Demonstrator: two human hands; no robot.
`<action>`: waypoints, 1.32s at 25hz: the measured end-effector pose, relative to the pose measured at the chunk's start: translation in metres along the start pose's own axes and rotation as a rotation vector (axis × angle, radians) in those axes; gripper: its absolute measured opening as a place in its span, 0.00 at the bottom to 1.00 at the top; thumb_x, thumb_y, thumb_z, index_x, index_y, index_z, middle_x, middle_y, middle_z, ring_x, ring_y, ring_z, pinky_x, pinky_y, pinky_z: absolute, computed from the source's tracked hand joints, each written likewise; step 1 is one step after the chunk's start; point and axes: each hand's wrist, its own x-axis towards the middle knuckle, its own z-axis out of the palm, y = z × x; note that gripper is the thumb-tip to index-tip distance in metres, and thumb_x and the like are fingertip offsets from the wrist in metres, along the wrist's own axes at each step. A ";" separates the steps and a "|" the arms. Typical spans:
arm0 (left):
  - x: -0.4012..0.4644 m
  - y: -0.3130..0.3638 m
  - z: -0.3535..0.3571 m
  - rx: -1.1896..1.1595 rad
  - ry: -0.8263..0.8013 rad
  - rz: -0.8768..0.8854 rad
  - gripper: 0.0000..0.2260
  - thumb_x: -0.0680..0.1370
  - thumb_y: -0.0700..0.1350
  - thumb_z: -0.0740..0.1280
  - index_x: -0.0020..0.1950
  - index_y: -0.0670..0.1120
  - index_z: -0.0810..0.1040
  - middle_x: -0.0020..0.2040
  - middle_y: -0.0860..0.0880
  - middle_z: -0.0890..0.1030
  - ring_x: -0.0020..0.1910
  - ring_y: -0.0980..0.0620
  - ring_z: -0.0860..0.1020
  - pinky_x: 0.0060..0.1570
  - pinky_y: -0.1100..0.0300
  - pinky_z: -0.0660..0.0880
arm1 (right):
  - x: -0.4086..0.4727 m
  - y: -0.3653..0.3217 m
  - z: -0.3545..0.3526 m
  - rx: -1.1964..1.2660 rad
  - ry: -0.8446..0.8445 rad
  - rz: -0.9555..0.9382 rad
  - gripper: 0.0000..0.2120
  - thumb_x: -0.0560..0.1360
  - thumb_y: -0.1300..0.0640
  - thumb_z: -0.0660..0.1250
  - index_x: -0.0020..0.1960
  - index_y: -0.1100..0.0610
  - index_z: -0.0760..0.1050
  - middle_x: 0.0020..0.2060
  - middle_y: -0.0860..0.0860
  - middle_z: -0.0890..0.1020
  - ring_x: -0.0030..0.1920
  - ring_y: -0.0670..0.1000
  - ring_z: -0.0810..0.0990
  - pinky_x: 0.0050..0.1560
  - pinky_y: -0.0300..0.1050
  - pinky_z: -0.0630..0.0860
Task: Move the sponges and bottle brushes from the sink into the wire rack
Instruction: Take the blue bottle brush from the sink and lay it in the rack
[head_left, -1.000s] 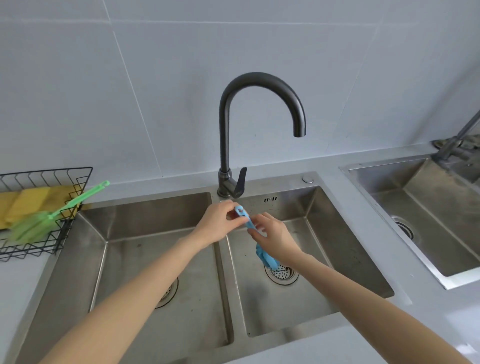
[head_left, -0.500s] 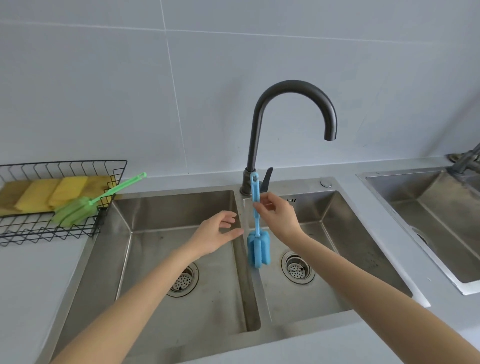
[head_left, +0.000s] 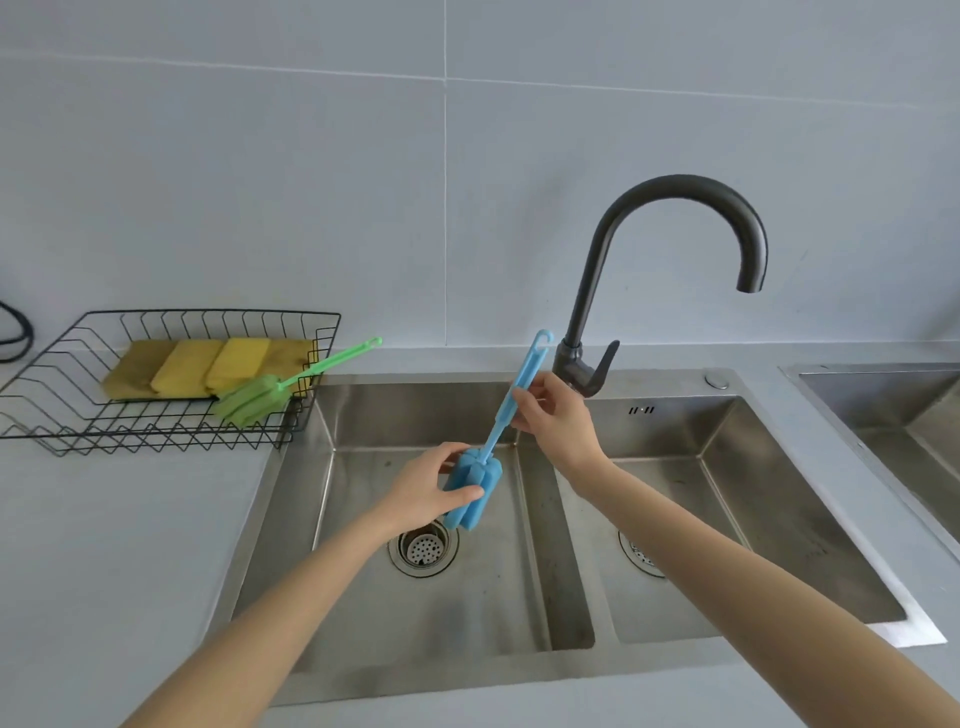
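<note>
Blue bottle brush (head_left: 496, 431) hung tilted over the left basin of the sink (head_left: 363, 415); my right hand (head_left: 558, 415) pinched its handle, my left hand (head_left: 431, 491) closed on its sponge head; the wire rack (head_left: 156, 415) on the surface (head_left: 104, 545) held yellow sponges (head_left: 197, 366) and a green brush (head_left: 291, 387).

Large pale grey wall tiles (head_left: 260, 182) with thin grout lines covered the wall behind a light grey countertop (head_left: 104, 545). A matte black gooseneck faucet (head_left: 670, 208) rose at the back. A second steel basin (head_left: 883, 395) sat at far right. Soft, even light.
</note>
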 end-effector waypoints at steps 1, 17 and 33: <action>-0.004 -0.005 -0.005 0.012 0.016 -0.005 0.24 0.73 0.48 0.68 0.68 0.47 0.67 0.65 0.50 0.74 0.62 0.52 0.73 0.59 0.60 0.69 | -0.001 -0.001 0.006 0.013 -0.007 0.003 0.03 0.79 0.59 0.61 0.51 0.59 0.71 0.46 0.53 0.78 0.48 0.51 0.81 0.41 0.32 0.80; -0.037 -0.047 -0.145 0.212 0.259 0.063 0.22 0.74 0.46 0.68 0.67 0.47 0.70 0.65 0.49 0.74 0.55 0.58 0.69 0.54 0.63 0.66 | 0.013 -0.063 0.082 0.234 -0.009 -0.082 0.07 0.79 0.61 0.61 0.55 0.54 0.68 0.48 0.56 0.78 0.40 0.45 0.81 0.37 0.30 0.80; -0.021 -0.093 -0.226 0.341 0.292 0.013 0.23 0.74 0.46 0.68 0.68 0.47 0.69 0.64 0.46 0.74 0.62 0.48 0.72 0.61 0.54 0.68 | 0.046 -0.080 0.149 0.257 -0.023 -0.071 0.07 0.79 0.62 0.60 0.45 0.51 0.69 0.50 0.56 0.78 0.45 0.55 0.83 0.41 0.35 0.80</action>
